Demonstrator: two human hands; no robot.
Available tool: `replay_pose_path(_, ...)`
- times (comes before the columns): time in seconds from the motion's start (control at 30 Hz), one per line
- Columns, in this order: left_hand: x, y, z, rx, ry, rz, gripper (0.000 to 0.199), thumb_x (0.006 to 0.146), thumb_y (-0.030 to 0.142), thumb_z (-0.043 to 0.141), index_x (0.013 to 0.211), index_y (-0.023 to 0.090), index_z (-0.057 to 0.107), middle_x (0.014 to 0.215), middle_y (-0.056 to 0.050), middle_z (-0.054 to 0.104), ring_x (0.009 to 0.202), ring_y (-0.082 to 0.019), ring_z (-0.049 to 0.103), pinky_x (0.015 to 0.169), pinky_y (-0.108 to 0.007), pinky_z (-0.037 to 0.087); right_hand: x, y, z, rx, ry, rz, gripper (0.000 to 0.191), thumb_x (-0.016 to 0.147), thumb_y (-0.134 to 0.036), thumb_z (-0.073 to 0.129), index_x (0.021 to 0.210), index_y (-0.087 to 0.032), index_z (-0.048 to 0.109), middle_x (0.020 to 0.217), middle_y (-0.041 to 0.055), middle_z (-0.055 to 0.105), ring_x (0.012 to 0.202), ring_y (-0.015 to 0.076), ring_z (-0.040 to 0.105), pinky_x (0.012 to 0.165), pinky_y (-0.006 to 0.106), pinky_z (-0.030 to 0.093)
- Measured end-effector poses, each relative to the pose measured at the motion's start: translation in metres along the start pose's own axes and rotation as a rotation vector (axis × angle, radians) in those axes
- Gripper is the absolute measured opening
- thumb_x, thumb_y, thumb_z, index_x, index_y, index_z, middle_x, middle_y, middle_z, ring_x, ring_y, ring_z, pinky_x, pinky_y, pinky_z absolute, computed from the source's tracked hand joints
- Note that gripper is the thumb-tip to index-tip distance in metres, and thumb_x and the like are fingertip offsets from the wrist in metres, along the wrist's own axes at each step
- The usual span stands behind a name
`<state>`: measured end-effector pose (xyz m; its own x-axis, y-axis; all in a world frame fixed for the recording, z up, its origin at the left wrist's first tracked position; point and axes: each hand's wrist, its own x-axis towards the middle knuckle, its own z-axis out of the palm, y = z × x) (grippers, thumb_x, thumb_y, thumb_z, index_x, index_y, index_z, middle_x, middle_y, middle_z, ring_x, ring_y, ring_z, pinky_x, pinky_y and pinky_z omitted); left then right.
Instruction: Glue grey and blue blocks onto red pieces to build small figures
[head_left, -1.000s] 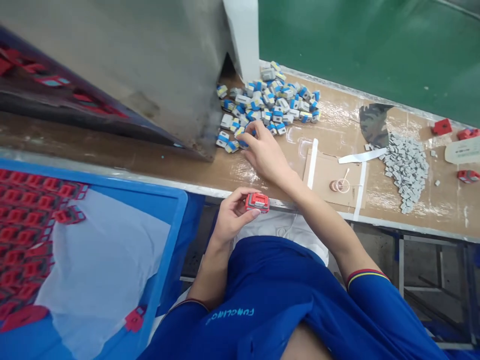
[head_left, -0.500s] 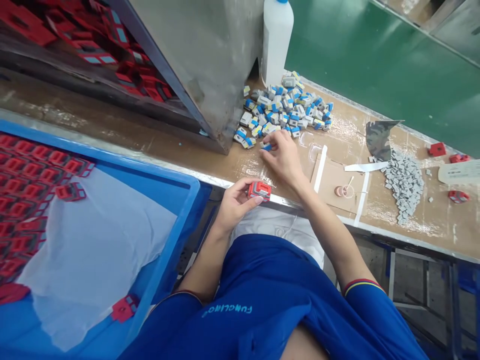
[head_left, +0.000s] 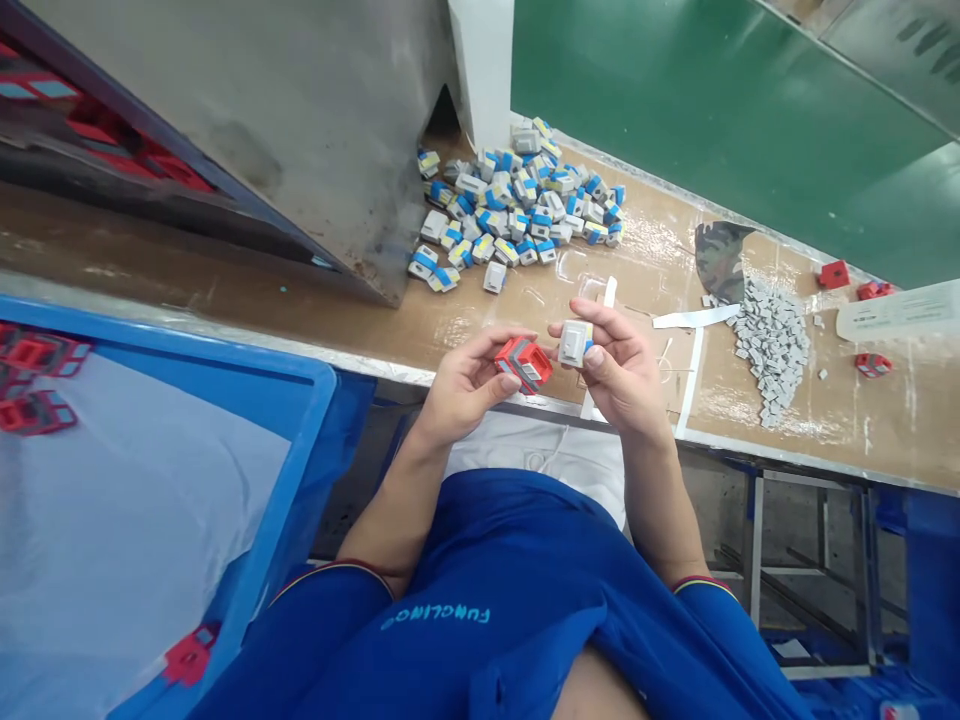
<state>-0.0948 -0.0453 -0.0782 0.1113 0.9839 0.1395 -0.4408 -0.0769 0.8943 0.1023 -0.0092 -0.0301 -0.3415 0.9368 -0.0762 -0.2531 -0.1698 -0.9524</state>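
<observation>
My left hand [head_left: 465, 390] is closed around a red toy vehicle cab [head_left: 524, 364] with grey trim, held over the table's front edge. Close to its right, my right hand [head_left: 626, 375] pinches a grey toy block [head_left: 574, 343] with blue and yellow patches between thumb and fingers. A small gap lies between the two pieces. Beyond my hands, a pile of similar grey, blue and yellow blocks [head_left: 525, 200] spreads over the brown tabletop [head_left: 360, 335].
A metal box [head_left: 322, 130] holding red parts stands at the back left. Left of me is a blue tray [head_left: 311, 400] with a white sheet [head_left: 172, 480] and red cabs. Small grey pieces [head_left: 772, 350] are heaped to the right, beside a camouflage-patterned scrap [head_left: 720, 262].
My right hand has come back from the pile with a grey block and turned upward beside the red cab. My left hand has tilted the cab. The view has shifted right.
</observation>
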Motion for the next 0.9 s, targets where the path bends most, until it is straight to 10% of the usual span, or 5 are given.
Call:
replay_pose_path(0.33,0.013,-0.007,0.013,0.007,-0.053,-0.052,0.052,0.086,0.051,0.091,0.123,0.017,0.077,0.115,-0.015,0.085,0.1,-0.024,0.083,0.085,-0.03,0.067,-0.035,-0.001,-0.021,-0.153,0.103,-0.168,0.05,0.086,-0.037,0.093,0.131,-0.036,0.074,0.147,0.003,0.068,0.09,0.0141,0.078,0.088,0.035,0.072)
replay_pose_path(0.9,0.015,-0.01,0.031,0.067,-0.127,-0.056,0.042,0.087,0.035,0.092,0.125,0.022,0.079,0.122,-0.011,0.084,0.109,-0.023,0.082,0.098,-0.032,0.066,-0.067,-0.011,-0.021,-0.574,0.251,-0.308,0.024,0.11,-0.043,0.063,0.122,-0.029,0.076,0.113,0.0074,0.084,0.106,0.022,0.08,0.087,0.036,0.068)
